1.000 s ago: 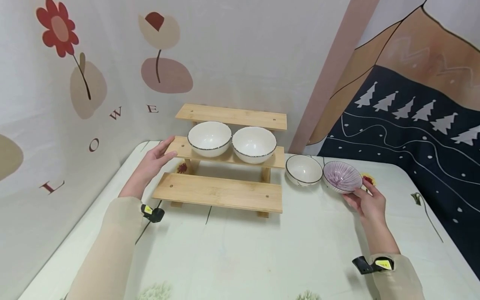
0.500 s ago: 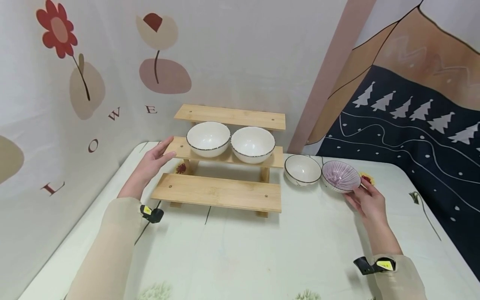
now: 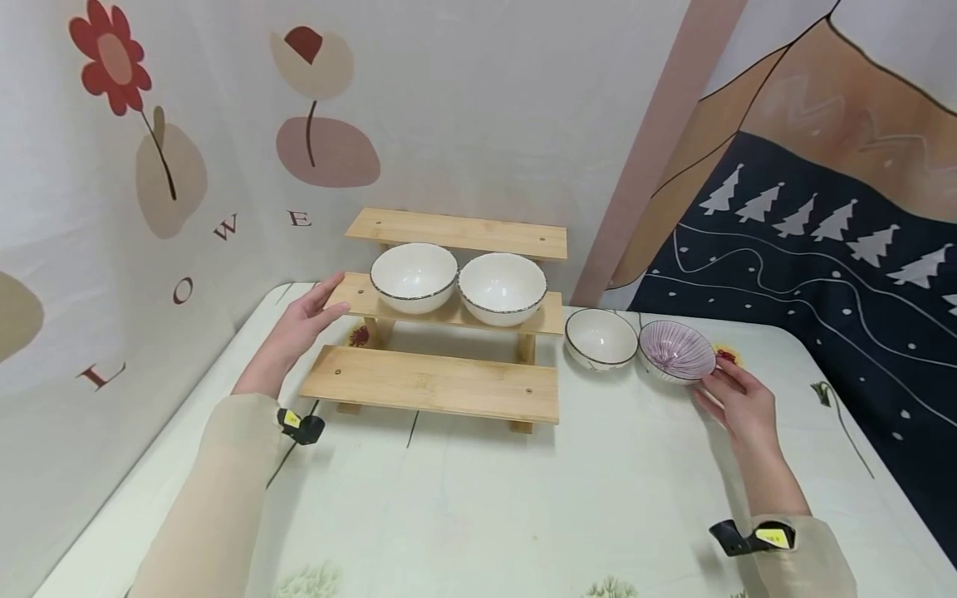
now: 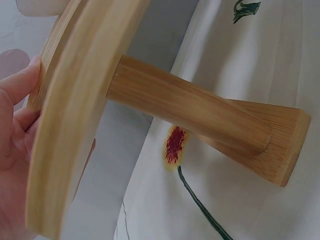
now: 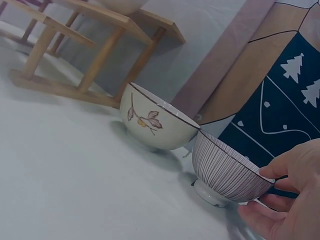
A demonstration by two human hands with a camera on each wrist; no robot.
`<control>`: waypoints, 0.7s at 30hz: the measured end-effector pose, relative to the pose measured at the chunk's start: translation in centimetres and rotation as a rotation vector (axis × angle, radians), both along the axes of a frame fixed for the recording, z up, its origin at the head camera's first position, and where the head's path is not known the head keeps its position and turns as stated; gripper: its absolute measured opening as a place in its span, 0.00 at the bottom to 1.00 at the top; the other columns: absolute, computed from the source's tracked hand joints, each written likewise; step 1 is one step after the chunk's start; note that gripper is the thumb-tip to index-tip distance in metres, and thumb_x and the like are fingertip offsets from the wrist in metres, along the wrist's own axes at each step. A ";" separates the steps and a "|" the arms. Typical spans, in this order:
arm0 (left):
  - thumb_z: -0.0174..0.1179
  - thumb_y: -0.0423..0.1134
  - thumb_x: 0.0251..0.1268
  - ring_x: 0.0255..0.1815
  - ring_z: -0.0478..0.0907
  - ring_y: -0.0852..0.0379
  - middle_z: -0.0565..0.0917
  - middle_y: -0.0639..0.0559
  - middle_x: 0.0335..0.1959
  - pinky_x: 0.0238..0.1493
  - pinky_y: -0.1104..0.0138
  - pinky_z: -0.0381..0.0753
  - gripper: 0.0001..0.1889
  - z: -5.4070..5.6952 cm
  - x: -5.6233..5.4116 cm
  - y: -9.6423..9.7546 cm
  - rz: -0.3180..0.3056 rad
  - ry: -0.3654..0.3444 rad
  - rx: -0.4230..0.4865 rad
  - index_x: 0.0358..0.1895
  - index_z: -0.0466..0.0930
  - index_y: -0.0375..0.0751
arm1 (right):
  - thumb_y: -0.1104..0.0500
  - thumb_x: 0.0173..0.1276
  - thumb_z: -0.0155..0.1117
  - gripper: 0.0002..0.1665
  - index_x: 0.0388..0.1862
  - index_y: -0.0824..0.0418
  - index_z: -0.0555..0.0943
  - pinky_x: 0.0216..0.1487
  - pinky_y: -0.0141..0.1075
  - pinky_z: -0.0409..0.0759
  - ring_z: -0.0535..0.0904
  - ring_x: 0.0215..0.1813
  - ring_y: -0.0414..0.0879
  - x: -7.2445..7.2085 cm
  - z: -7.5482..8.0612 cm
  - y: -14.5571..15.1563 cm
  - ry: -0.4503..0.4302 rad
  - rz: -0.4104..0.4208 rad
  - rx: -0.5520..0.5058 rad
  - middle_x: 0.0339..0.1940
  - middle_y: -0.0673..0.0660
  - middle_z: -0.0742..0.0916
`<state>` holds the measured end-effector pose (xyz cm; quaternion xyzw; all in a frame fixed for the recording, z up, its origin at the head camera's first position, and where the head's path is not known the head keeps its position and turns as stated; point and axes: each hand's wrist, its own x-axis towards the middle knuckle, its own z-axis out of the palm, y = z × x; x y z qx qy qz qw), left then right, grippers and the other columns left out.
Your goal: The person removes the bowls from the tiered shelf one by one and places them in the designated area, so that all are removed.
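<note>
My left hand (image 3: 299,328) grips the left end of the middle tier of a three-tier wooden shelf rack (image 3: 429,382); in the left wrist view its fingers lie behind the board. Two white bowls (image 3: 415,278) with dark rims stand side by side on that tier. On the table right of the rack, a white bowl (image 3: 601,340) bears a leaf-and-flower pattern on its outside. Close beside it is a purple-striped bowl (image 5: 227,172), standing on its foot. My right hand (image 3: 740,407) is at that bowl's right side, fingers spread apart, fingertips right at the rim.
A pale tablecloth (image 3: 463,507) with printed flowers covers the table. Behind the rack hangs a white printed cloth (image 3: 478,108), with a dark tree-patterned part (image 3: 815,266) at the right. The rack's top tier (image 3: 456,231) is close to the cloth.
My right hand has loosened from the purple-striped bowl and drawn slightly right. The bowl stays beside the white one. My left hand keeps its place on the rack; the view shifts slightly.
</note>
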<state>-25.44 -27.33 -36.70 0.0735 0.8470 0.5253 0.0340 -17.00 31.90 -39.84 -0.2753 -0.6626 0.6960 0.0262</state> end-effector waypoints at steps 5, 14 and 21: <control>0.50 0.52 0.77 0.84 0.39 0.43 0.42 0.50 0.83 0.82 0.43 0.44 0.38 0.1 0.1 0.1 0.000 0.007 0.000 0.82 0.43 0.51 | 0.58 0.74 0.60 0.38 0.80 0.54 0.59 0.47 0.27 0.86 0.80 0.46 0.29 0.3 -0.3 0.1 0.007 0.004 0.059 0.60 0.48 0.78; 0.50 0.53 0.77 0.84 0.40 0.43 0.42 0.50 0.83 0.82 0.43 0.44 0.38 0.2 0.2 0.1 0.009 -0.002 -0.010 0.82 0.43 0.52 | 0.59 0.73 0.62 0.38 0.79 0.59 0.61 0.42 0.25 0.87 0.81 0.42 0.28 0.7 -0.5 0.4 0.048 0.026 0.086 0.47 0.41 0.78; 0.50 0.53 0.77 0.84 0.41 0.43 0.42 0.51 0.83 0.82 0.44 0.44 0.38 0.2 0.1 0.1 0.011 -0.015 -0.007 0.82 0.43 0.54 | 0.60 0.72 0.62 0.39 0.78 0.62 0.61 0.41 0.25 0.87 0.80 0.41 0.26 1.2 -0.3 -0.1 0.046 0.015 0.079 0.47 0.40 0.78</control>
